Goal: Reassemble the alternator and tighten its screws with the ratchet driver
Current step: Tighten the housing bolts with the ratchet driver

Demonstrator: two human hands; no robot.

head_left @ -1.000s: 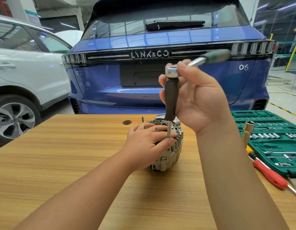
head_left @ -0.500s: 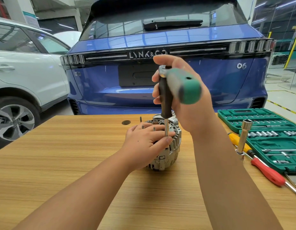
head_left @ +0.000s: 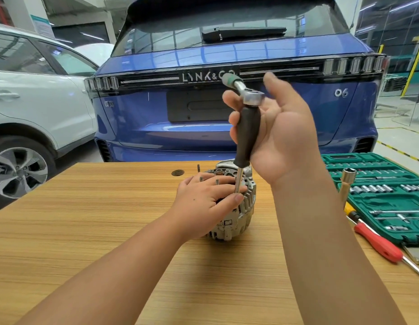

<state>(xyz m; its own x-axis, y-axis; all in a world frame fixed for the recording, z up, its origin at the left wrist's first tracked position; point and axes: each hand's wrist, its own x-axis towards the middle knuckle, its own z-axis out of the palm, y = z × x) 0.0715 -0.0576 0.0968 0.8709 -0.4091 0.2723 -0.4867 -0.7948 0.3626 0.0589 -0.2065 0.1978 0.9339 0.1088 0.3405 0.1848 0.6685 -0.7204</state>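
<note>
A silver alternator (head_left: 241, 214) stands on the wooden table (head_left: 86, 221). My left hand (head_left: 203, 205) lies over its top, fingers spread, thumb and forefinger steadying a thin steel shaft (head_left: 237, 181). That shaft belongs to a black-handled driver (head_left: 247, 134) held upright over the alternator. A chrome ratchet head (head_left: 251, 97) sits on the driver's top, its green grip pointing away up-left. My right hand (head_left: 281, 134) holds the black handle just under the ratchet head. Thin studs (head_left: 198, 167) stick up from the alternator's far side.
An open green socket case (head_left: 377, 191) lies at the table's right. Beside it stand a socket on an extension (head_left: 348, 179) and a red-handled screwdriver (head_left: 377, 243). A blue car (head_left: 227, 127) stands just beyond the table's far edge, a white car (head_left: 34, 109) to the left.
The ratchet's green grip swung round: it pointed right, then toward me, and now points away up-left. My right hand turned with it. My left hand stayed on the alternator.
</note>
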